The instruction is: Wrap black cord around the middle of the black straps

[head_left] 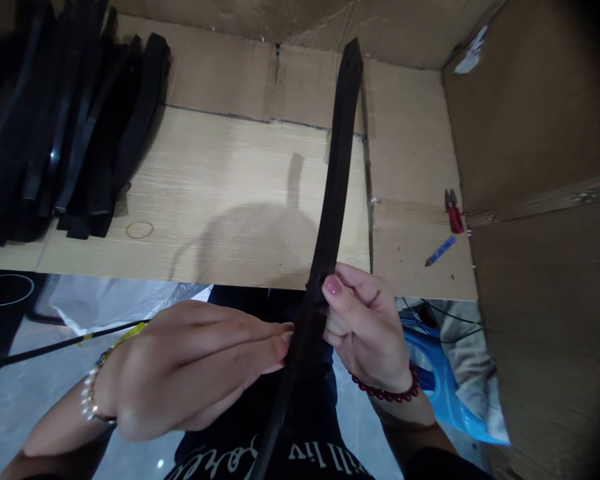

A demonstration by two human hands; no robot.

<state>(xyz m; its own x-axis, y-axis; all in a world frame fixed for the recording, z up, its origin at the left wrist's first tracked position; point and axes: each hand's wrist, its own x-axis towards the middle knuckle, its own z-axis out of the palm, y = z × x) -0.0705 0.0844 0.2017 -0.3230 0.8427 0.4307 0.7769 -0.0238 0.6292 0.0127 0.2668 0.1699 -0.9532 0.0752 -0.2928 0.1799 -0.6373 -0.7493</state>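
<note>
A long, curved black strip (334,193), apparently plastic, runs from near my body up over the cardboard-covered table. My right hand (365,320) is closed around its middle, the thumb lying along the strip's edge. On the strip's other side, slightly lower, my left hand (195,367) pinches with its fingertips at the edge. Whether those fingertips also hold something small is hidden. Small holes show near the strip's far tip. Its near end drops out of view in front of my dark shirt.
Many similar black strips (80,127) are piled at the left. A rubber band (140,230) lies beside them. Red-handled snips (453,212) and a blue pen-like piece (441,251) lie at the right, near a cardboard wall (540,167). Below the table edge stands a blue plastic stool (445,393).
</note>
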